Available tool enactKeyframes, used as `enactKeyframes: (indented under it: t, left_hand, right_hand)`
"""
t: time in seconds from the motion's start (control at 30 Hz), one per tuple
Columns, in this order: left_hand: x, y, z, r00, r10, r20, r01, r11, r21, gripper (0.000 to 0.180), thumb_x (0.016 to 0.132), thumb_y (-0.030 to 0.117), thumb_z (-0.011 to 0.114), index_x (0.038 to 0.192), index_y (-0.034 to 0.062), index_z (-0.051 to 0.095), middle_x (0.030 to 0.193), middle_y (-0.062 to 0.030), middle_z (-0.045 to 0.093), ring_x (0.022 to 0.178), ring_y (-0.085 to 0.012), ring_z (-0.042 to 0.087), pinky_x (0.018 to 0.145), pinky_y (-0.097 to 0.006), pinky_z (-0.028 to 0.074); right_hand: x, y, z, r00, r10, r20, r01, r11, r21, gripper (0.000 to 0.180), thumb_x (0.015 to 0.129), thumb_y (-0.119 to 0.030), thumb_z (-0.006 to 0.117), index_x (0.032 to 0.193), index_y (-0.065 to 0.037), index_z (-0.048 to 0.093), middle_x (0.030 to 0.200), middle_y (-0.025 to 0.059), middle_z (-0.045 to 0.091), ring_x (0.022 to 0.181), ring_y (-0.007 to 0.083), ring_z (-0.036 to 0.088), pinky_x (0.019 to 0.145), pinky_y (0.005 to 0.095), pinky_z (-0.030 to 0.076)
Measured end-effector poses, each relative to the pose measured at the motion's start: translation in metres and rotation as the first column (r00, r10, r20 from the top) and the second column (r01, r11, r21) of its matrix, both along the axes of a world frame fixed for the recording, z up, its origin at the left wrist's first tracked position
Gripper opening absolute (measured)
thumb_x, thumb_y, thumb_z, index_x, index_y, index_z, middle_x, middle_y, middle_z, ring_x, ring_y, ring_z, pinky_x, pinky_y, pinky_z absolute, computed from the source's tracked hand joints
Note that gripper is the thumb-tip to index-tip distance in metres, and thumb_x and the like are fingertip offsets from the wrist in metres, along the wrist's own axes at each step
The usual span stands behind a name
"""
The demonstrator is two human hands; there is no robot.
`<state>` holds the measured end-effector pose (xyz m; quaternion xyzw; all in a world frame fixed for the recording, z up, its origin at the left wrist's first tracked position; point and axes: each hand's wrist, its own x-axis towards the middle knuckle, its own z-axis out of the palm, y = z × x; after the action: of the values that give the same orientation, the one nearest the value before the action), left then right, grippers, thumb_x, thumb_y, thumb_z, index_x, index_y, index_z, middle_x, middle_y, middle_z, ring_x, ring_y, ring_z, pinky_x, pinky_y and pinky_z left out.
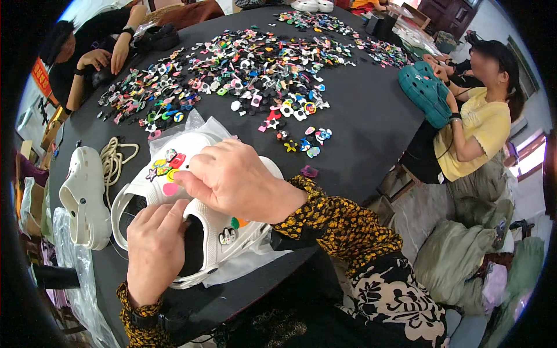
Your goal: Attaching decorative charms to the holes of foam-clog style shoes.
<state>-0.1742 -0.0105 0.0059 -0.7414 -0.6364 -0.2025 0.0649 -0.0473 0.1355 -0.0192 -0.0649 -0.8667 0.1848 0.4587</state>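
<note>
Left hand: was half closed, fingers hooked into the near clog's opening.
Right hand: was curled over that clog's upper, nearer its toe; whether it held anything could not be told.
Near clog: lay at 3 o'clock from the left hand, long axis seemingly 7 to 1.
Charms: sat on the far clog, 10 o'clock from the right hand.
Hidden: left fingertips, near clog's toe.

Cream cord loosely coiled at left. Teal clog held by yellow-topped co-worker. Grey-green fabric heaped at lower right.
</note>
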Motion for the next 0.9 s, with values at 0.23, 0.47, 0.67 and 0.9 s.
enactKeyframes:
  t: [0.23,0.47,0.67,0.9]
  left_hand:
    - [0.000,0.003,-0.001,0.998,0.056,-0.026,-0.056,0.998,-0.010,0.032,0.070,-0.004,0.063,0.102,-0.0032,0.059,0.082,-0.0138,0.062,0.073,-0.0311,0.060,0.066,-0.040,0.046]
    - [-0.009,0.000,-0.001,0.989,0.073,0.130,-0.072,0.997,-0.017,0.024,0.072,-0.003,0.062,0.097,-0.0034,0.061,0.078,-0.0161,0.061,0.073,-0.0342,0.060,0.064,-0.041,0.047]
    - [-0.019,-0.005,-0.001,0.966,0.094,0.240,-0.080,0.995,-0.065,0.023,0.073,-0.002,0.063,0.095,-0.0029,0.061,0.078,-0.0177,0.061,0.073,-0.0368,0.060,0.063,-0.042,0.048]
    - [-0.021,-0.003,-0.005,0.973,0.100,0.208,-0.096,0.995,-0.028,0.016,0.074,0.001,0.064,0.089,-0.0015,0.060,0.078,-0.0167,0.062,0.074,-0.0363,0.061,0.064,-0.042,0.049]
  right_hand:
    - [0.004,0.004,-0.004,0.980,-0.032,-0.195,0.097,0.938,0.333,0.026,0.074,-0.017,0.073,0.066,-0.008,0.050,0.067,0.0041,0.047,0.059,0.0215,0.048,0.056,0.0349,0.039]
    - [0.035,0.070,0.001,0.893,-0.450,0.005,0.445,0.880,-0.165,0.035,0.091,-0.028,0.058,0.066,-0.004,0.055,0.064,0.0166,0.056,0.059,0.0365,0.056,0.053,0.0460,0.044]
    - [0.044,0.094,-0.020,0.707,-0.488,0.512,0.604,0.794,-0.076,0.041,0.090,-0.035,0.052,0.071,0.000,0.062,0.066,0.0213,0.057,0.064,0.0389,0.058,0.060,0.0465,0.043]
    - [0.038,0.063,-0.004,1.000,0.020,0.000,-0.018,0.891,-0.454,0.030,0.095,-0.023,0.057,0.080,0.002,0.064,0.072,0.0062,0.060,0.069,0.0114,0.055,0.061,0.0253,0.044]
